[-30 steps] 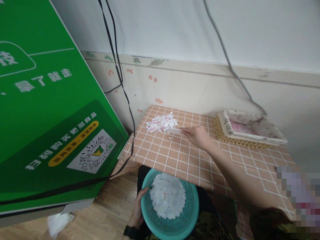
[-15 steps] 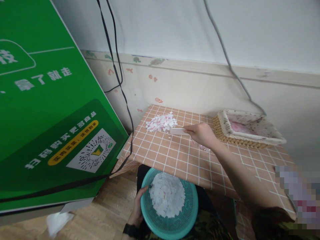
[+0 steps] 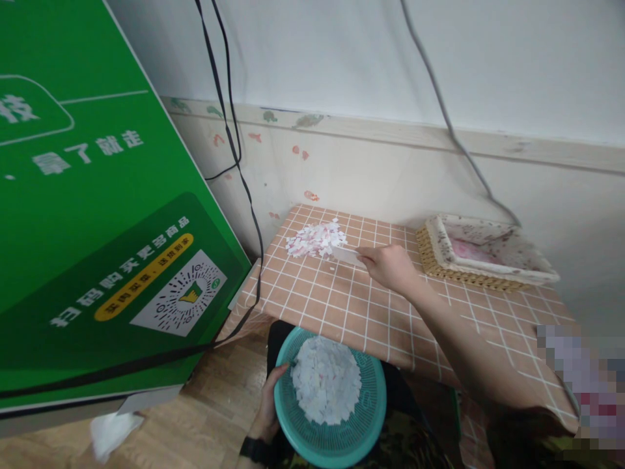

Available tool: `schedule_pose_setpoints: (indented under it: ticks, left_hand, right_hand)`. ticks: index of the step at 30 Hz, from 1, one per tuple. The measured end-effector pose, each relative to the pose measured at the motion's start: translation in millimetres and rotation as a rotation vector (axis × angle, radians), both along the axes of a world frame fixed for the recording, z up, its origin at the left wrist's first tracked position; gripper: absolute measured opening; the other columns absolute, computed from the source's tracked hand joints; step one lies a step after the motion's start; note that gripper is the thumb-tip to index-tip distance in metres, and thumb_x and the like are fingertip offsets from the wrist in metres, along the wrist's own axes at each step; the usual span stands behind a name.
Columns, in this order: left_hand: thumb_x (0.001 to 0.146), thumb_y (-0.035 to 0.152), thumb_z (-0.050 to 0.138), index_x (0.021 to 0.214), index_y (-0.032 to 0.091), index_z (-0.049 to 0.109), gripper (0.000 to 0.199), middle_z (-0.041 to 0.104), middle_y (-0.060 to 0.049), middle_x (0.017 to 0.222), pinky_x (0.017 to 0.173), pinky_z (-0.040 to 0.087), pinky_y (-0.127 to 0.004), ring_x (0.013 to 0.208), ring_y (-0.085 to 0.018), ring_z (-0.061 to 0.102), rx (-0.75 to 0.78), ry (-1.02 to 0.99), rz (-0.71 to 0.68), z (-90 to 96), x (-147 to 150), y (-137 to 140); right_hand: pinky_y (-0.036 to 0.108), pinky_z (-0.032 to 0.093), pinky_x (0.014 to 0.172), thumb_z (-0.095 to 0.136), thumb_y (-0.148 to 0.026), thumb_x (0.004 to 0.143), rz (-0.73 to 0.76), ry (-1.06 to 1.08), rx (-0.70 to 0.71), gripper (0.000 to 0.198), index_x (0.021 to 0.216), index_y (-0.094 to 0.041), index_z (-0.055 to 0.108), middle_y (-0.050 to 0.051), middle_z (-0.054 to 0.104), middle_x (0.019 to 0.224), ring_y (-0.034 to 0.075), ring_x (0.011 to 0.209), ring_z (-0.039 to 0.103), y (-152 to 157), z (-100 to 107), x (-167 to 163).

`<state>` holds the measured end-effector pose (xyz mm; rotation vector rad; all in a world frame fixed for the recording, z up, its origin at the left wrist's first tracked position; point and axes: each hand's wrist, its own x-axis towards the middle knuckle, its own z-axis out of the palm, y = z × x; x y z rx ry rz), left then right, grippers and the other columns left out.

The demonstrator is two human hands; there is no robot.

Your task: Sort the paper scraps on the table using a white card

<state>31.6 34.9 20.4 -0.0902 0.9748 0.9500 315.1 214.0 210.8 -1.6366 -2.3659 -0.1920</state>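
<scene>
Over the table, my right hand (image 3: 388, 266) is closed around one end of a flat white strip (image 3: 347, 255). The strip's far end touches the right edge of a loose pile of small white and pinkish paper scraps (image 3: 312, 239). In front of the table, a round teal plastic basket (image 3: 374, 397) rests on my lap, with a heap of similar white scraps (image 3: 326, 381) inside. My left hand (image 3: 269, 397) grips its left rim, the fingers partly hidden behind the basket.
A cloth-lined wicker basket (image 3: 430, 260) stands at the table's back right, against the wall. To the left rises a large green panel (image 3: 97, 215), with a black strap (image 3: 251, 208) hanging by the table's left corner. White plastic (image 3: 112, 433) lies on the floor.
My right hand has shifted slightly left and down. The strip has gone from nearly level to slanted, its tip now at the pile's edge. A small shiny item beneath the hand no longer shows.
</scene>
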Motion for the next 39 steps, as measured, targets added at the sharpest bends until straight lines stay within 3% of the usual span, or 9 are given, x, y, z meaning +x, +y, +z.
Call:
schedule_pose_setpoints:
  ticks: [6,14,19,23,27,39]
  left_hand:
    - [0.072,0.029,0.066,0.093,0.008,0.07,0.03,0.076,-0.011,0.085,0.088,0.047,-0.045,0.092,-0.033,0.068,0.024,0.026,-0.002,-0.8,-1,0]
    - [0.071,0.027,0.067,0.093,0.008,0.07,0.029,0.076,-0.011,0.087,0.084,0.049,-0.04,0.092,-0.03,0.068,0.003,0.08,0.025,-0.9,0,-1]
    - [0.071,0.029,0.067,0.094,0.007,0.07,0.031,0.076,-0.012,0.087,0.085,0.049,-0.04,0.09,-0.029,0.068,0.021,0.102,0.018,-6.3,-2,-1]
    - [0.071,0.029,0.066,0.091,0.009,0.071,0.029,0.076,-0.011,0.085,0.084,0.049,-0.043,0.088,-0.03,0.068,0.032,0.117,0.013,-5.8,-1,-1]
    - [0.071,0.029,0.066,0.089,0.01,0.071,0.027,0.076,-0.011,0.082,0.084,0.049,-0.042,0.087,-0.03,0.069,0.018,0.118,-0.002,-3.2,-1,-1]
    - [0.071,0.027,0.067,0.091,0.009,0.071,0.027,0.077,-0.01,0.082,0.084,0.05,-0.044,0.085,-0.03,0.069,0.008,0.071,0.014,-4.9,0,-2]
  right_hand:
    - [0.027,0.028,0.053,0.042,-0.032,0.089,-0.056,0.022,0.0,0.032,0.108,-0.028,0.068,0.002,0.069,0.068,0.016,0.056,0.058,0,-4,-9]
    - [0.025,0.027,0.051,0.042,-0.03,0.088,-0.116,0.109,-0.056,0.029,0.091,-0.024,0.07,0.002,0.066,0.061,0.015,0.052,0.055,-14,2,-20]
    - [0.026,0.03,0.053,0.042,-0.028,0.087,-0.157,0.164,-0.056,0.03,0.097,-0.025,0.07,0.003,0.068,0.065,0.015,0.055,0.057,-11,-6,-22]
    - [0.026,0.031,0.055,0.043,-0.03,0.088,-0.151,0.186,-0.033,0.032,0.104,-0.026,0.069,0.004,0.069,0.068,0.016,0.057,0.059,-4,-14,-22]
    - [0.026,0.031,0.054,0.044,-0.03,0.088,-0.1,0.181,-0.05,0.029,0.096,-0.025,0.071,0.003,0.069,0.067,0.016,0.058,0.06,-2,-16,-19]
    - [0.026,0.034,0.057,0.04,-0.029,0.091,-0.017,0.133,-0.066,0.031,0.091,-0.023,0.071,0.001,0.066,0.06,0.014,0.055,0.058,-34,-14,-8]
